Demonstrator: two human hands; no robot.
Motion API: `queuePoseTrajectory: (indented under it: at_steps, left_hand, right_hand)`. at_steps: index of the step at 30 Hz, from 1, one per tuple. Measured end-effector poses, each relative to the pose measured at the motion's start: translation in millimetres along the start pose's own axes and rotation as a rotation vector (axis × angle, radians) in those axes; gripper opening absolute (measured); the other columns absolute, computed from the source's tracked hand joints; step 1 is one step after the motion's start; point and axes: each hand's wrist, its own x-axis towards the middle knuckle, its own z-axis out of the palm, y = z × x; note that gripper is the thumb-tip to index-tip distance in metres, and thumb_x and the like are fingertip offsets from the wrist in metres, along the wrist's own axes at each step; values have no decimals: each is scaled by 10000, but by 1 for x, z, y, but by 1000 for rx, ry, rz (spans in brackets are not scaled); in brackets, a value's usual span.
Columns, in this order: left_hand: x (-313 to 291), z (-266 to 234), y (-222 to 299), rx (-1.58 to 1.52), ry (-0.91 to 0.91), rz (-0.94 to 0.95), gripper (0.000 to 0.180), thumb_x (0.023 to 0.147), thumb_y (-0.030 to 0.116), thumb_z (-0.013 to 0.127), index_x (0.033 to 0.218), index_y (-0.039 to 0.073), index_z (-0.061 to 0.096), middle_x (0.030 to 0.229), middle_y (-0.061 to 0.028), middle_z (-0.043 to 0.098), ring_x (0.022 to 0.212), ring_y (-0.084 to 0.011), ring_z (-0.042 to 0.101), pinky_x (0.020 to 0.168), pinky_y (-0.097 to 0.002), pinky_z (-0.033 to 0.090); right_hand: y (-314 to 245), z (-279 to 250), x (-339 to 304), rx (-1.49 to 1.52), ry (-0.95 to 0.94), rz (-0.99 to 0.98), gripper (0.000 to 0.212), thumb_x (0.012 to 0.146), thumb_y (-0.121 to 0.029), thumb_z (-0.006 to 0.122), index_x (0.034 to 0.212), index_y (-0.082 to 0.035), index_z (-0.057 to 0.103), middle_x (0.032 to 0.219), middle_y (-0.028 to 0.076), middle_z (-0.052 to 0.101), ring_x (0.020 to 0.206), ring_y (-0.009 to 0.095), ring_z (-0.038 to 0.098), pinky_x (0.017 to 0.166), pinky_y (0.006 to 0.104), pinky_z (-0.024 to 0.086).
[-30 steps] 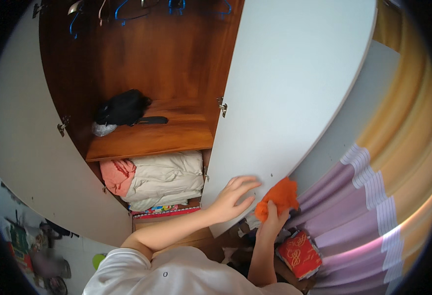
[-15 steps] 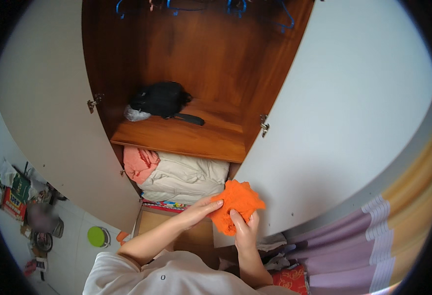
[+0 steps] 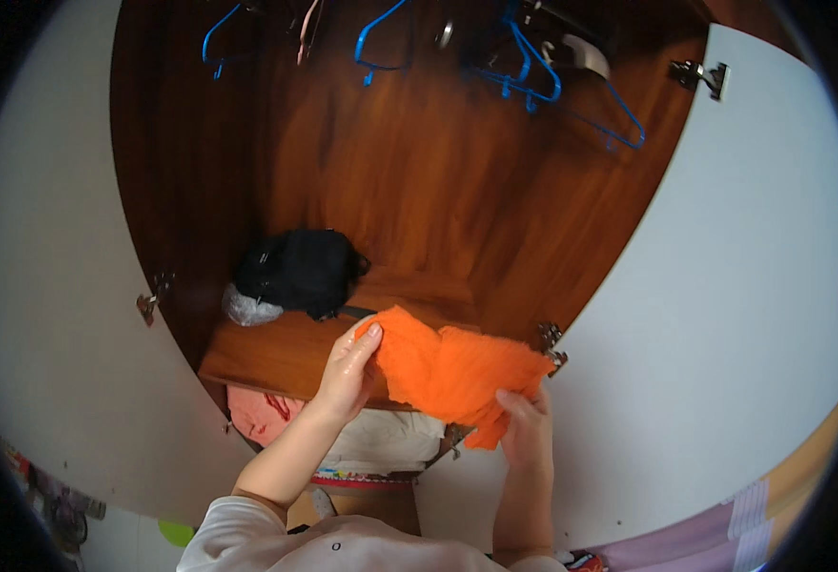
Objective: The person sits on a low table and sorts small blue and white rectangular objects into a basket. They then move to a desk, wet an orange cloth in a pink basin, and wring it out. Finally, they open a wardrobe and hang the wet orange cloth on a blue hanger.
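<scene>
Both hands hold an orange cloth [image 3: 452, 367] spread between them in front of an open wooden wardrobe [image 3: 409, 191]. My left hand [image 3: 346, 372] pinches its upper left corner. My right hand [image 3: 524, 429] grips its lower right edge. The cloth hangs just in front of the wardrobe's wooden shelf [image 3: 276, 353]. A black bag [image 3: 295, 270] lies on that shelf at the back left, beside a small grey bundle [image 3: 245, 309].
Several blue hangers [image 3: 533, 76] hang on the rail at the top. Folded pink and cream clothes [image 3: 362, 434] lie under the shelf. White doors stand open at left [image 3: 47, 286] and right [image 3: 743, 315]. A striped curtain [image 3: 753, 515] is at lower right.
The view has swung up to face the wardrobe's inside. The orange cloth, bunched in my right hand earlier, has been raised and is now spread between both hands.
</scene>
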Motion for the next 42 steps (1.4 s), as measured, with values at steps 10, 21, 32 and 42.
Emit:
queuePoseTrajectory:
  at_steps: [10,21,32,42]
  left_hand:
    - [127,-43,56,77,-327,-82,498,972,256,409,1386,9,284,1394,-97,361,1291,-197,326,1066,-313,245]
    - [216,42,32,386,-669,80,657,928,90,465,1428,39,42,1365,-109,337,1272,-172,317,1047,-315,273]
    - [277,135,4,312,-220,144,793,847,85,541,1409,118,-18,1345,-159,308,1221,-229,369,1005,-338,322]
    - [352,168,34,948,-66,1199,617,735,207,704,1271,94,418,1350,-165,335,1252,-346,286,1021,-437,230]
  right_hand:
    - [-14,105,112,-66,137,-335,473,840,-98,484,1289,-7,369,1261,93,452,1170,220,433,998,358,329]
    - [-42,80,215,110,236,-581,244,867,-78,485,1104,-28,454,1118,90,517,1034,201,509,893,340,421]
    - [-112,56,293,291,248,-532,179,887,-160,581,952,-40,466,936,38,518,873,132,511,739,335,464]
    - [-145,42,363,-67,360,-865,238,897,-159,556,1075,-3,529,975,64,578,870,161,524,783,304,420]
